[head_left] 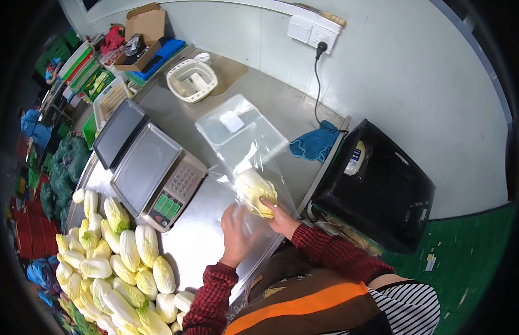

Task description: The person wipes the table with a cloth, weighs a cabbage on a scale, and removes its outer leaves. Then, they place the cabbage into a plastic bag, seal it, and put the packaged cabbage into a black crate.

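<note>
A pale napa cabbage (254,191) lies partly in a clear plastic bag (223,177) at the near edge of the steel table. My right hand (282,219) grips its lower leafy end, with the thumb on top. Close by on the left, my left hand (235,234) is beside the bag's near side; its fingers are blurred, and whether they pinch the film I cannot make out. Just beyond the cabbage rests a stack of clear plastic bags (243,131) with a small white piece on top.
A digital scale (148,167) stands left of the bags, above a large pile of napa cabbages (128,268). Farther back are a white plastic basket (192,81) and a cardboard box (145,28). A blue cloth (318,142) and a black crate (377,190) are at the right.
</note>
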Motion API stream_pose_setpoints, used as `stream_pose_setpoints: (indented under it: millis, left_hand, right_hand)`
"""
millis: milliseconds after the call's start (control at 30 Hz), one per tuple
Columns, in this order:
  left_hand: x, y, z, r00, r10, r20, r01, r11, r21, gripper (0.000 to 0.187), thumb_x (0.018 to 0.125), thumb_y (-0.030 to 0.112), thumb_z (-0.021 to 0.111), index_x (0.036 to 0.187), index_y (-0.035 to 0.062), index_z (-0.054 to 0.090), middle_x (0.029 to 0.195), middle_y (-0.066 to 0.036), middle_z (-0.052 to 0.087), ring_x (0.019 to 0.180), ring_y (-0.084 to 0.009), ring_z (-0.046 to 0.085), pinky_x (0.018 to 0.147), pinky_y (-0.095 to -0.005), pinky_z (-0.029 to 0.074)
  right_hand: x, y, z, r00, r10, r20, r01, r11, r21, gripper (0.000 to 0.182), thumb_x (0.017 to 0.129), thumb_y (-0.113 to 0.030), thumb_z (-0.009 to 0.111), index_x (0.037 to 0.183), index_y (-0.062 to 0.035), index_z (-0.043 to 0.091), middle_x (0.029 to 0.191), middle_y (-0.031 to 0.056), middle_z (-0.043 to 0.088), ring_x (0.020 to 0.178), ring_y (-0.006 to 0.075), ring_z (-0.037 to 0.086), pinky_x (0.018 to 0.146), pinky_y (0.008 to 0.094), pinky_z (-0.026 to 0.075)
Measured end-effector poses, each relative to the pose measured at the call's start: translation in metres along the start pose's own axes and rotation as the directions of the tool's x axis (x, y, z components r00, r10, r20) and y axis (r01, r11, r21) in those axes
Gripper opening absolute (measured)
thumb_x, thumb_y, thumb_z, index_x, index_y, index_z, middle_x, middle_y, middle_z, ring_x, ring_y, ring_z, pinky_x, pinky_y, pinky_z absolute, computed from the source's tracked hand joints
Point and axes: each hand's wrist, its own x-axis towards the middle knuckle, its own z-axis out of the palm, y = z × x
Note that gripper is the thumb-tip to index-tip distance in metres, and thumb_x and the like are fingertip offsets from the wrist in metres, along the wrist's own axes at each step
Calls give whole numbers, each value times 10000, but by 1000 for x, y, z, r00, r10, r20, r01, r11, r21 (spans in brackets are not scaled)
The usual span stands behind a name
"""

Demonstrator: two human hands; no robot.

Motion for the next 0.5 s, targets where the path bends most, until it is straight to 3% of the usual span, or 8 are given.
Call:
stream_pose_setpoints:
  millis: [33,67,167,233,300,367,433,500]
  left_hand:
    - [-18,1,0,959,-227,-168,233,972,17,977,658,201,882,1444,-6,339,1334,-248,456,1230,-420,448,1062,-452,365]
    - [-43,-14,16,916,-394,-72,396,918,3,1366,558,290,945,1511,-48,25,1434,-325,312,1324,-454,347,1132,-456,300]
    - [-70,-8,37,728,-686,-12,666,711,-225,1384,544,287,945,1492,-101,14,1425,-366,315,1331,-457,349,1133,-452,298]
    - [-76,-10,45,718,-696,-25,663,693,-283,1347,586,296,910,1479,-132,-3,1420,-400,307,1344,-476,334,1136,-453,290]
    - [-70,-7,48,559,-828,-29,788,542,-292,1273,651,304,859,1482,-129,-2,1414,-417,309,1333,-484,355,1131,-453,303]
    - [-77,-13,53,544,-830,-125,811,558,-173,1117,752,323,767,1477,-139,55,1364,-360,415,1266,-465,440,1056,-480,385]
    - [-76,-13,45,508,-842,-180,854,520,-22,684,854,264,656,1359,-113,388,1157,-279,589,1093,-406,581,898,-493,479]
    - [-89,-30,39,573,-819,29,815,573,86,273,904,193,558,1067,-22,599,932,-211,649,899,-367,642,741,-498,507]
  right_hand:
    - [0,6,4,1000,10,10,-10,1000,-3,489,942,-174,653,1381,-79,460,1320,87,566,1210,221,550,1036,371,443]
    - [-3,13,5,999,51,18,-51,998,29,481,939,-182,657,1369,-72,473,1327,87,562,1220,222,545,1044,376,438]
    - [-8,25,21,992,121,28,-121,992,15,484,935,-201,665,1364,-78,482,1345,85,555,1248,220,530,1064,387,426]
    - [-7,38,28,986,164,-16,-164,986,12,514,905,-193,704,1358,-93,481,1292,61,582,1218,203,545,1039,373,433]
    - [-4,53,32,989,146,13,-146,989,-1,504,909,-214,700,1352,-96,490,1301,67,576,1219,210,545,1049,383,431]
    - [-1,64,37,992,122,42,-122,992,-12,495,913,-236,696,1346,-100,498,1311,73,571,1220,217,545,1059,393,430]
    - [1,73,41,993,115,-9,-116,993,-15,491,892,-244,719,1321,-109,524,1283,76,583,1205,202,549,1047,383,435]
    - [44,114,-9,996,-92,3,92,983,-162,427,887,-246,721,1260,-104,569,1207,75,626,1124,187,598,961,352,494]
